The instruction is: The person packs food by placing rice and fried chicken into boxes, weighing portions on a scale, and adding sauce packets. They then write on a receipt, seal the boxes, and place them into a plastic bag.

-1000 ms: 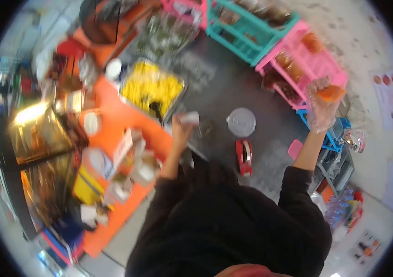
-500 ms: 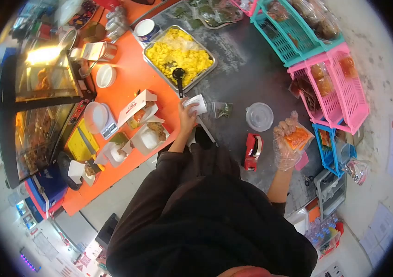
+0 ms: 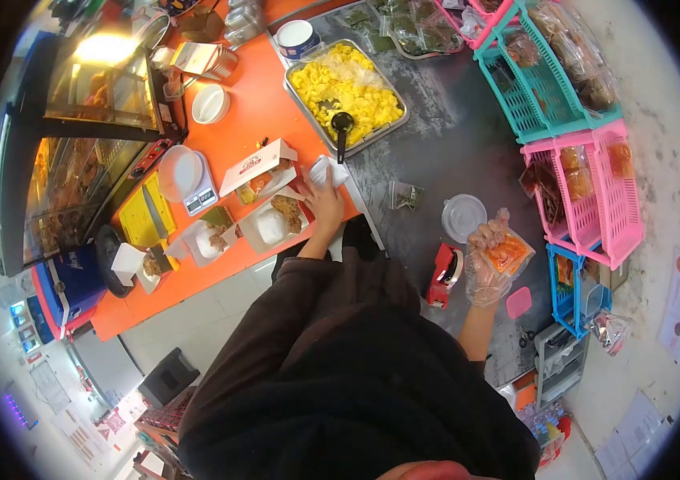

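My left hand [image 3: 325, 205] lies near the edge of the orange table, fingers stretched out and apart. Its fingertips are at a small white paper-like item [image 3: 327, 171]; whether they touch it is hard to tell. Beside this hand are an open food box [image 3: 258, 170] with a printed lid and a white box [image 3: 271, 224] holding rice and fried chicken. My right hand [image 3: 487, 258], in a clear plastic glove, grips a clear plastic bag of orange food [image 3: 511, 254]. A red stapler [image 3: 443, 276] and a round clear lid [image 3: 464, 218] lie close by on the dark tabletop.
A metal tray [image 3: 405, 117] of yellow food holds a black spoon [image 3: 342, 128]. A small bag of greens [image 3: 406, 196] lies mid-table. Teal [image 3: 544, 112], pink [image 3: 596, 204] and blue baskets [image 3: 561, 292] line the right wall. A kitchen scale [image 3: 201, 200] and lit display case [image 3: 88, 160] stand left.
My left hand has carried the white paper-like item left from the dark tabletop to the orange table, and its fingers have spread. My right hand still holds the bag. The view has shifted slightly.
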### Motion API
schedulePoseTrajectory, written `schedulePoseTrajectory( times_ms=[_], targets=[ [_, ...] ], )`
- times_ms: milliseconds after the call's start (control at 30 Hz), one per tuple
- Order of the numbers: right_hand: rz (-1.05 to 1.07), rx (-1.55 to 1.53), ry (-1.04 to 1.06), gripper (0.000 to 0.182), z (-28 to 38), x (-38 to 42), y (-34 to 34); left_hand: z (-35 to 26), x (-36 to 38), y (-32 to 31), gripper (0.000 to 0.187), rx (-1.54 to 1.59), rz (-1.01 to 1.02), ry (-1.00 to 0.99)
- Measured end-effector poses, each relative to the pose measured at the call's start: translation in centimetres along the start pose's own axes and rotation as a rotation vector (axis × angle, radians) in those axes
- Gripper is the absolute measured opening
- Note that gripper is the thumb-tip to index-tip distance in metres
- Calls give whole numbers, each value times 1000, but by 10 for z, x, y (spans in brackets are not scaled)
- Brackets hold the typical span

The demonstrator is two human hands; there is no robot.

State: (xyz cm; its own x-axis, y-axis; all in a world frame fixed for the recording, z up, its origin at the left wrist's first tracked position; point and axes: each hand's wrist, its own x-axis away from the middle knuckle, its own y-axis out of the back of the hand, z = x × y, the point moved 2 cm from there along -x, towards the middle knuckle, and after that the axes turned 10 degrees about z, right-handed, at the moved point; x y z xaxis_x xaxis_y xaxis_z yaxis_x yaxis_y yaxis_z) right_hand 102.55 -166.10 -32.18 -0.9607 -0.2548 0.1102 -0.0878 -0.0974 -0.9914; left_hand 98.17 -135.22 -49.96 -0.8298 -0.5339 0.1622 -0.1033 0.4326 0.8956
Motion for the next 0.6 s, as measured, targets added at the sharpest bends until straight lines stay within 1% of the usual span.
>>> schedulePoseTrajectory(
  times_ms=[33, 67, 100, 133, 167, 200, 267, 300, 367, 400, 467, 500, 533, 600],
  targets=[
    [-24, 30, -33, 72, -4, -1, 0, -5, 0, 3, 73, -73, 3, 68],
    [-50, 62, -63, 70, -5, -2, 0, -8, 0, 8, 73, -71, 7, 69],
    [-54, 67, -58, 70, -4, -4, 11, -14, 1, 12, 70, -128, -56, -26],
    [-49, 116, -118, 66, -3, -7, 28, -29, 4, 25, 67, -182, -114, -128],
    [-48, 167, -172, 64, 3, -7, 43, -45, 9, 36, 54, -144, -203, -171],
    [-58, 178, -151, 64, 1, -7, 36, -61, 11, 44, 54, -132, -187, -188],
    [-108, 397, -177, 56, -19, -14, 13, -93, 13, 56, 36, 406, 107, -556],
    [-113, 402, -165, 56, -21, -19, 8, -114, 16, 63, 24, 597, 232, -653],
    [-13, 264, -370, 55, -30, -27, 2, -152, 34, 78, 25, 799, 572, -576],
    [-10, 266, -369, 55, -35, -29, 1, -162, 43, 75, 25, 799, 571, -579],
    [-161, 414, -361, 53, -44, -33, 4, -176, 57, 70, 33, 864, 653, -538],
    [9, 385, -438, 51, -44, -38, 9, -177, 58, 67, 39, 762, 596, -530],
    [14, 387, -437, 51, -44, -38, 16, -173, 56, 60, 39, 761, 591, -534],
    [-47, 362, -443, 48, -47, -36, 24, -169, 56, 53, 39, 678, 587, -582]
  ],
)
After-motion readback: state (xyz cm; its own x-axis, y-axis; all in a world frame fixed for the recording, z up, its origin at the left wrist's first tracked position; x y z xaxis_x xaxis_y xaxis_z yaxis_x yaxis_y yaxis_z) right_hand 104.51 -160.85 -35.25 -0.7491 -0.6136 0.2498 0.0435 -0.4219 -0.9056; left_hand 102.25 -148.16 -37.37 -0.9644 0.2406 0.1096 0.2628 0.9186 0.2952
